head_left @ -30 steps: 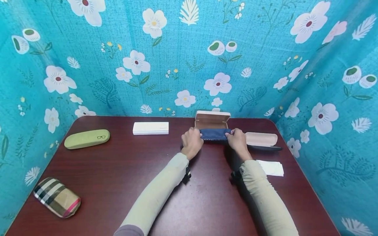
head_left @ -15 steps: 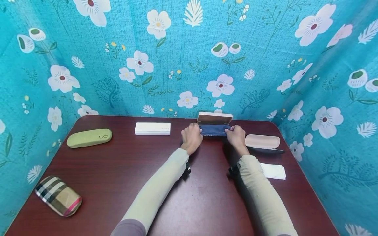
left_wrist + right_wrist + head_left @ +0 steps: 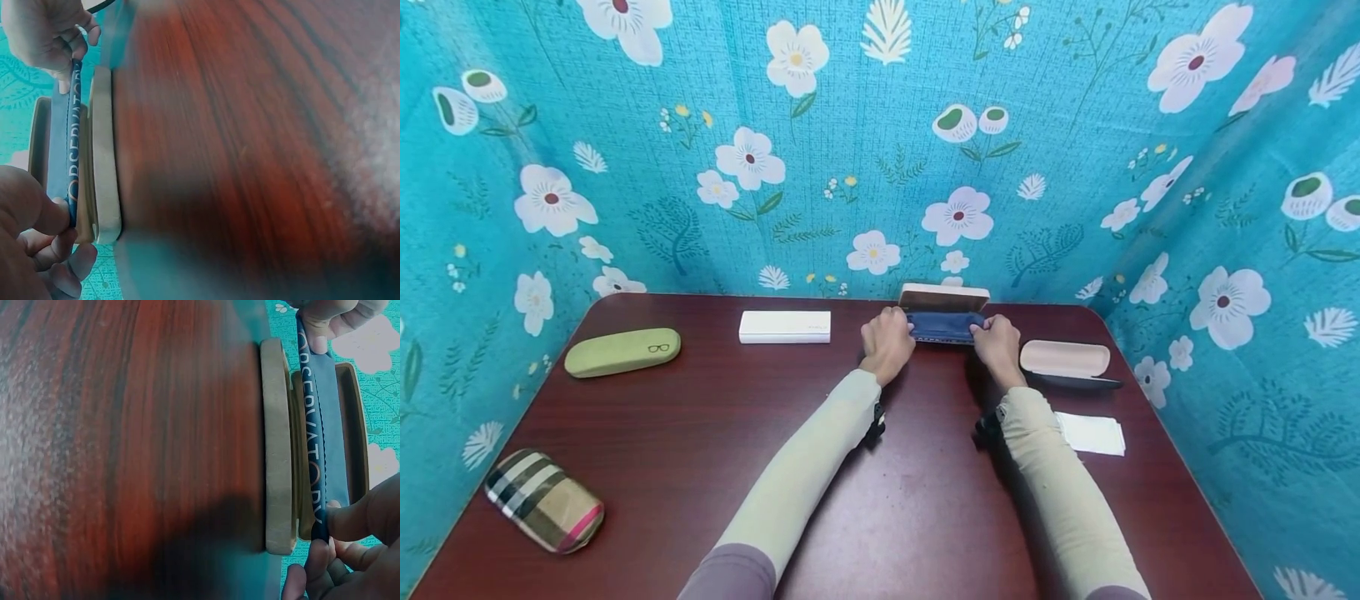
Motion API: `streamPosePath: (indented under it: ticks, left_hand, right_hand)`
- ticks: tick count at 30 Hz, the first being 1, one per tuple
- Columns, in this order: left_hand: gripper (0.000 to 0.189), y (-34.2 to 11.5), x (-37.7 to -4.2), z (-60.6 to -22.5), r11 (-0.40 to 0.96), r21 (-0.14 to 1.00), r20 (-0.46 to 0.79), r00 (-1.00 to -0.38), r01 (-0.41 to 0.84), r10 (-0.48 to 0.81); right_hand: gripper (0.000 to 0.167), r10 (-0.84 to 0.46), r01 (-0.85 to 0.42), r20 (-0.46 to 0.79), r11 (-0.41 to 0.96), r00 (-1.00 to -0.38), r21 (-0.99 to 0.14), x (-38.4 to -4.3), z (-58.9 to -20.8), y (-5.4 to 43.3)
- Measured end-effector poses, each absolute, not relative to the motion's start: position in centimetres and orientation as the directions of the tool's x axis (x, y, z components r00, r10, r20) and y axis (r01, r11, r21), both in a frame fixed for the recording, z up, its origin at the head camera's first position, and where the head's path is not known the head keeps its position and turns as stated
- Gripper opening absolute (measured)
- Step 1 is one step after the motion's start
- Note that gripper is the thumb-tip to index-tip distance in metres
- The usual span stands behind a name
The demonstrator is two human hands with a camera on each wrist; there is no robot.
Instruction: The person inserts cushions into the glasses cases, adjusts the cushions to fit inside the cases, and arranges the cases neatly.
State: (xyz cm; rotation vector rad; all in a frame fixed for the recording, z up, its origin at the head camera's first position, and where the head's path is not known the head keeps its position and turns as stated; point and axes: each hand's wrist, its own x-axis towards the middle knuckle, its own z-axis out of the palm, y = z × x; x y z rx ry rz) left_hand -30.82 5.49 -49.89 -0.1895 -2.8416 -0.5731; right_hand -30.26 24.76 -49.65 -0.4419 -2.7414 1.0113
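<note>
A dark blue folded cloth (image 3: pixel 943 325) with OBSERVATORY lettering along its near edge is stretched lengthwise between both hands. My left hand (image 3: pixel 887 343) pinches its left end, and the right hand (image 3: pixel 998 346) pinches the other end, thumbs on the flat face. Behind and below it stands a glasses case (image 3: pixel 944 297), its lid raised and its inside brown. The wrist views show the cloth (image 3: pixel 59 144) close over the open case; the pale outer side of the case (image 3: pixel 278 450) faces the table front. In the head view the cloth hides most of the case's lower half.
An open glasses case (image 3: pixel 1065 358) with a pale pink lining lies right of the hands, a folded white cloth (image 3: pixel 1092 433) in front of it. Leftward are a white box (image 3: pixel 785 327), a green glasses case (image 3: pixel 622 352) and a plaid case (image 3: pixel 545 502). A floral curtain (image 3: pixel 820 192) borders the table.
Both hands have moved the blue cloth slightly away from me, from in front of the open case to over its lower half. Both grips stay on its ends.
</note>
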Motion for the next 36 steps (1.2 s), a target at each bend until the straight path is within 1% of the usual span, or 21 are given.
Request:
streamPosePath:
  ticks: [6, 13, 18, 28, 36]
  left_hand:
    - [0.021, 5.5, -31.6, -50.2, 0.924, 0.347, 0.253, -0.965, 0.158, 0.070]
    - [0.023, 5.4, -32.3, -50.6, 0.934, 0.331, 0.262, -0.964, 0.134, 0.046]
    - [0.026, 5.6, -32.5, -51.0, 0.934, 0.321, 0.267, -0.961, 0.157, 0.070]
    - [0.023, 5.5, -33.0, -51.9, 0.942, 0.298, 0.293, -0.954, 0.153, 0.062]
    - [0.025, 5.4, -33.1, -52.1, 0.935, 0.319, 0.280, -0.958, 0.153, 0.061]
  right_hand:
    - [0.022, 0.363, 0.235, 0.063, 0.714, -0.930, -0.659, -31.0, -50.1, 24.5]
    - [0.023, 0.365, 0.220, 0.077, 0.704, -0.928, -0.675, -31.5, -50.3, 24.1]
    - [0.023, 0.385, 0.238, 0.080, 0.709, -0.920, -0.664, -31.5, -50.8, 24.2]
    - [0.023, 0.380, 0.246, 0.072, 0.721, -0.922, -0.647, -31.9, -51.3, 23.9]
    - [0.024, 0.366, 0.240, 0.085, 0.749, -0.927, -0.617, -32.2, -51.6, 24.0]
